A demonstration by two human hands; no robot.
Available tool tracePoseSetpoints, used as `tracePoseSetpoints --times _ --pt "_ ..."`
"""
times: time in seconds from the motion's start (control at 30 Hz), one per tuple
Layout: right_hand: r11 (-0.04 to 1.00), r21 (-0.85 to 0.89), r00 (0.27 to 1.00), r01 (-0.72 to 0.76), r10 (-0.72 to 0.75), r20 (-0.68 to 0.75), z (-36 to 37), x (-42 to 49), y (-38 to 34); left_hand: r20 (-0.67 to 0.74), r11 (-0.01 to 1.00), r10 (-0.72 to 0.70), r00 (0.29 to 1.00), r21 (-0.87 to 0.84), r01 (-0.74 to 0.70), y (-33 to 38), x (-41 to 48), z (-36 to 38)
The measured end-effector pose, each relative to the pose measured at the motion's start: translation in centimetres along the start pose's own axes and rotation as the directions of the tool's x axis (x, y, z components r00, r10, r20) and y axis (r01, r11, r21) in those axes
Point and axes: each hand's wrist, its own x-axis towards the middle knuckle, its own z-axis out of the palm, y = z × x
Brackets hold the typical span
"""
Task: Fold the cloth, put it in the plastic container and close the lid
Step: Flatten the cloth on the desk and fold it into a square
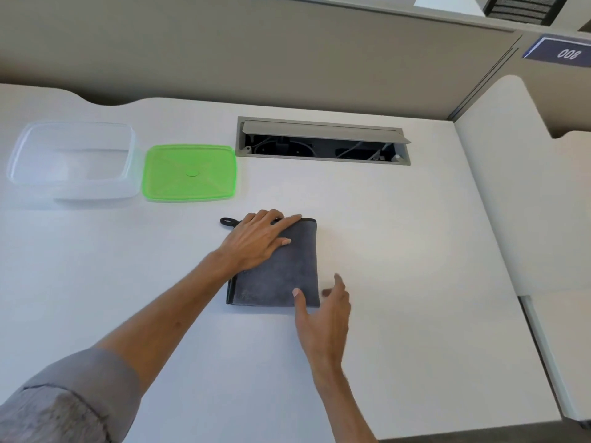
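Grey microfibre cloth [281, 270], folded into a soft rectangle, lies mid-worktop [399, 251]. Your left hand [256, 241] presses flat on its 11 o'clock corner, fingers spread, gripping nothing; your right hand [326, 311] hovers open at its 5 o'clock corner, thumb on the fabric. The cloth looks light and limp and will likely sag or unfold if lifted by one edge, so pinch all layers together. The clear plastic container [70, 161] and green square lid [190, 172] wait at 10 o'clock.
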Motion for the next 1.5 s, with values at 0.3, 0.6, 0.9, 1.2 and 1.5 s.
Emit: tracePoseSetpoints --times 0.3,0.6,0.9,1.2,1.5 --pt "0.958 0.166 0.967 -0.232 0.209 0.145 -1.5 2.7 -0.5 0.177 0.980 -0.170 0.969 -0.070 0.185 -0.6 1.6 -1.8" --pt "0.976 0.202 0.996 -0.078 0.068 0.055 -3.1 8.9 -1.1 0.264 0.745 -0.529 0.807 -0.312 0.590 0.5 -4.3 0.0" --pt "0.976 0.170 0.983 -0.138 0.113 0.146 -1.8 8.2 -1.2 0.363 0.490 -0.655 0.663 -0.464 0.738 1.8 -8.6 0.5" --pt "0.946 0.232 0.906 -0.227 0.118 0.406 -2.7 7.1 -0.4 0.416 0.279 -0.582 0.699 -0.705 0.652 2.4 -10.3 -1.1" --pt "0.910 0.253 0.796 -0.330 0.123 0.593 -3.6 7.7 0.6 0.492 0.186 -0.459 0.740 -0.761 0.621 1.3 -12.6 -1.4"
